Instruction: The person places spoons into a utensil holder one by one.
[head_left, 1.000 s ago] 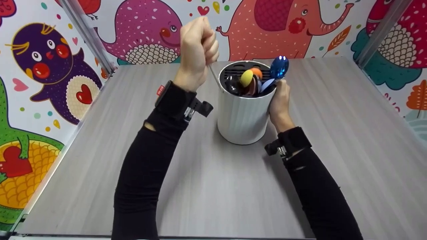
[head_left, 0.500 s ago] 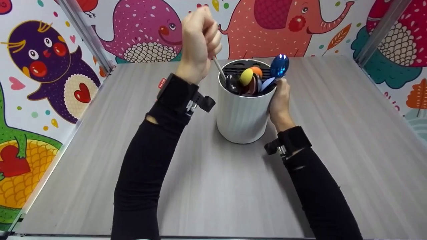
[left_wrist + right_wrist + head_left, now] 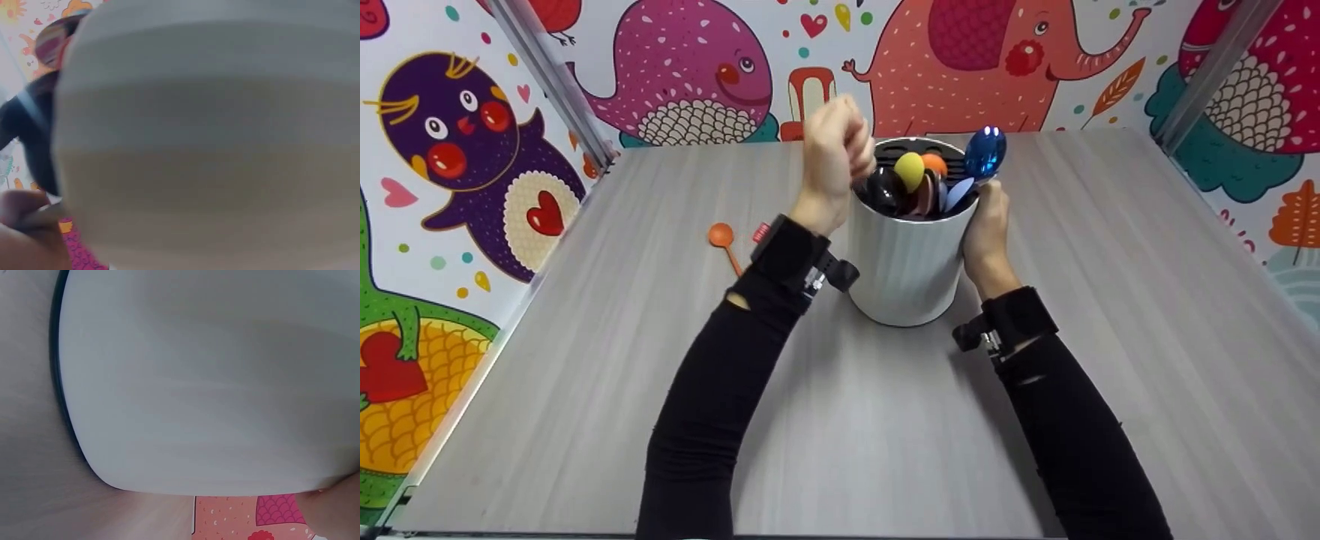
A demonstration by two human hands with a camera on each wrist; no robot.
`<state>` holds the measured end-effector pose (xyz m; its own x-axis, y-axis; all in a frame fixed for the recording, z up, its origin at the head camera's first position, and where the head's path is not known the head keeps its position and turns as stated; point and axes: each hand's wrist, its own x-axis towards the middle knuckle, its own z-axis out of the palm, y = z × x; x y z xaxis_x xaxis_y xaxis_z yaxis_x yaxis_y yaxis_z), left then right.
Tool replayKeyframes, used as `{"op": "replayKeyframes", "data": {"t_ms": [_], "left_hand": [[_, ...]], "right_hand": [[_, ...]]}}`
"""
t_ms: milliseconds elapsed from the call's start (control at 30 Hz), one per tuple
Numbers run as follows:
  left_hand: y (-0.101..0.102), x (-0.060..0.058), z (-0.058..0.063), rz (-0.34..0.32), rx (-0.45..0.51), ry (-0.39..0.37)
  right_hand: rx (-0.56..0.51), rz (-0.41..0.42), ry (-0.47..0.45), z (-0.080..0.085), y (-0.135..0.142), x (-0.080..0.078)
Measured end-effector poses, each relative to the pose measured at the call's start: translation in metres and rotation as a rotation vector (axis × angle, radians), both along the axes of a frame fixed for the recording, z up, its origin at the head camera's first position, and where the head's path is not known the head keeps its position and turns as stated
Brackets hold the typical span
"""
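Note:
A white ribbed utensil holder (image 3: 904, 262) stands upright on the table, with a black slotted insert inside its top. My left hand (image 3: 834, 165) is curled in a fist at the holder's left rim. In the left wrist view its fingers pinch a thin pale utensil handle (image 3: 44, 216); the rest of that utensil is hidden. My right hand (image 3: 988, 236) holds the holder's right side just under the rim. Out of the top stick a shiny blue spoon (image 3: 986, 152), a black rounded utensil head (image 3: 885, 191), a yellow one (image 3: 910, 171) and an orange one (image 3: 934, 165).
An orange spoon (image 3: 721, 236) lies on the grey wood-grain table (image 3: 825, 450), its handle running under my left forearm. Cartoon-printed panels (image 3: 945, 67) wall the back and sides, with metal posts (image 3: 551, 82) at the corners.
My left hand rises slightly, then comes down and right to the rim, and the thin utensil sinks into the holder. The orange spoon comes into sight. My right hand keeps its place.

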<state>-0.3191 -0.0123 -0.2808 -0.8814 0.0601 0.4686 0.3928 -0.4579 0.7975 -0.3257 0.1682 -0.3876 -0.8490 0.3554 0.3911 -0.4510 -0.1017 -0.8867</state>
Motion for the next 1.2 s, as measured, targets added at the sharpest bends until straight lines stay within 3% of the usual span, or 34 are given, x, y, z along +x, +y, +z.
{"op": "replayKeyframes", "data": {"t_ms": [167, 367, 567, 667, 967, 1200], "left_hand": [[0.011, -0.003, -0.012, 0.109, -0.134, 0.017], [0.018, -0.004, -0.016, 0.266, -0.409, 0.115], [0.018, -0.002, -0.022, 0.352, -0.592, 0.176], [0.015, -0.003, -0.026, 0.351, -0.649, 0.178], [0.007, -0.008, -0.031, 0.272, -0.689, 0.202], [0.007, -0.005, -0.033, 0.3, -0.696, 0.2]], "right_hand": [[0.023, -0.012, -0.028, 0.0, 0.001, 0.001], [0.016, -0.015, -0.027, 0.002, 0.0, 0.0], [-0.009, -0.003, -0.015, 0.002, -0.002, -0.002], [-0.014, -0.007, -0.018, 0.001, -0.002, -0.002], [0.011, -0.01, -0.019, 0.001, -0.001, 0.0], [0.001, -0.016, -0.012, 0.001, -0.002, 0.0]]}}
